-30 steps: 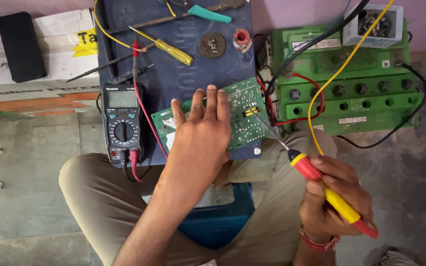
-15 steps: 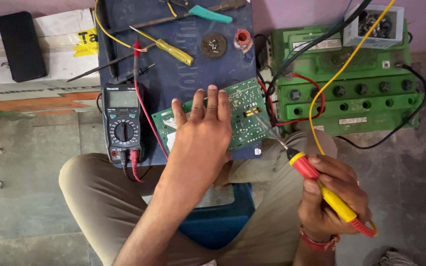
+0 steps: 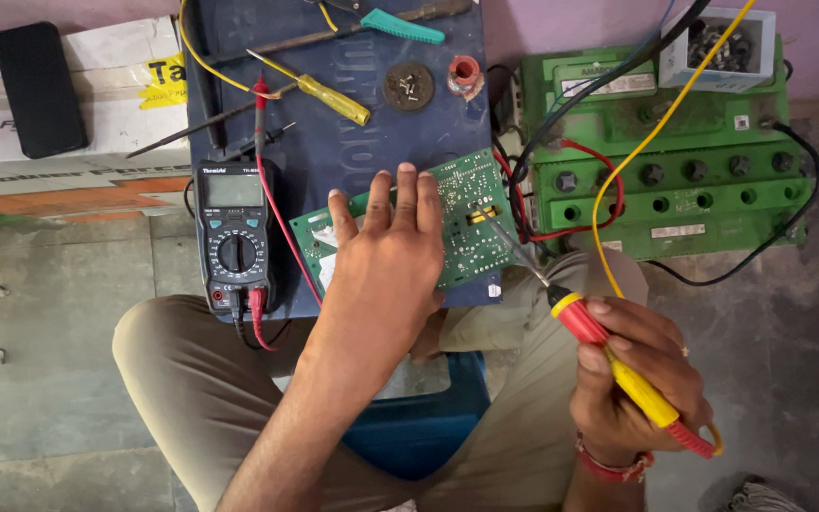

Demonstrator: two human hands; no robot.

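My left hand (image 3: 386, 261) lies flat, fingers spread, pressing down on a green circuit board (image 3: 471, 213) that rests on a dark blue box (image 3: 353, 142). In my right hand (image 3: 632, 370) I grip a soldering iron (image 3: 609, 356) with a red and yellow handle. Its thin metal tip (image 3: 514, 251) touches the board's right part near a yellow component. A yellow cord runs up from the iron's rear end. A black multimeter (image 3: 234, 237) with red and black leads lies at the box's left edge.
A green battery (image 3: 675, 161) with red and black wires sits to the right. A yellow-handled screwdriver (image 3: 319, 90), a teal-handled tool (image 3: 400, 24) and a red cap (image 3: 466, 74) lie on the blue box. A black phone (image 3: 38, 90) rests on a carton at left.
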